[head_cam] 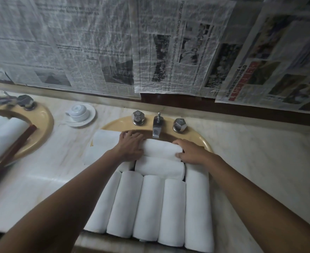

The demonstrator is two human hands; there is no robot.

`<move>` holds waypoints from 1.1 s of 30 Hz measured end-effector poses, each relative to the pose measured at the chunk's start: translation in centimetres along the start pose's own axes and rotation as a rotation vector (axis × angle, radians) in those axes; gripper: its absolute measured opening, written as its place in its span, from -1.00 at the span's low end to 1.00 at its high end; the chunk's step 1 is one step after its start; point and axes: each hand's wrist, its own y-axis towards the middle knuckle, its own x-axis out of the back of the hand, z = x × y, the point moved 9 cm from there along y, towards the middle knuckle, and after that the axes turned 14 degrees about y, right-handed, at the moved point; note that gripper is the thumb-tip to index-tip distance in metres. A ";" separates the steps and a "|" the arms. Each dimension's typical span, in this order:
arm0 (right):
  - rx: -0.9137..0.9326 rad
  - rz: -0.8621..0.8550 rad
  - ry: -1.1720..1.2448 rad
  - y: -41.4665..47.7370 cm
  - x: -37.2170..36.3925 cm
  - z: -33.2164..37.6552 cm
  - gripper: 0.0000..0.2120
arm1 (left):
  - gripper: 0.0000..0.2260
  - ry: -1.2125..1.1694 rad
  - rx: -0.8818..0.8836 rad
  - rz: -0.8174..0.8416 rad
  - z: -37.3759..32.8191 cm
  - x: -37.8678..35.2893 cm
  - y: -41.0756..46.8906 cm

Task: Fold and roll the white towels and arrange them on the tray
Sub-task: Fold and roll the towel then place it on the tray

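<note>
Both hands are on the same rolled towel (161,147) at center frame, just below the faucet (157,127) — left hand (130,146) curls over its left end, right hand (191,152) grips the right end, thumb on the front. It lies crosswise over the sink (196,137), touching a second crosswise roll (159,168) — five lengthwise rolls (148,207) fill the lower center. A cup and saucer (80,113) sit at upper left.

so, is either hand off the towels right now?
No, the left hand and right hand each hold an end of the rearmost roll.
</note>
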 end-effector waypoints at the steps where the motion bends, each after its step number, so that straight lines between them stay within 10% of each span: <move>1: 0.010 -0.020 -0.008 -0.2 0.0 0.0 -0.50 | -0.34 -0.006 0.005 -0.021 0.0 0.1 -0.3; 18: 0.184 -0.566 0.292 -13.7 0.4 -1.9 -0.61 | -0.59 -0.396 0.434 -0.392 0.8 -0.2 -17.6; 33: -0.140 -0.550 0.615 -22.6 -7.7 -11.1 -0.65 | -0.65 -0.595 0.839 -0.412 3.1 -5.0 -32.2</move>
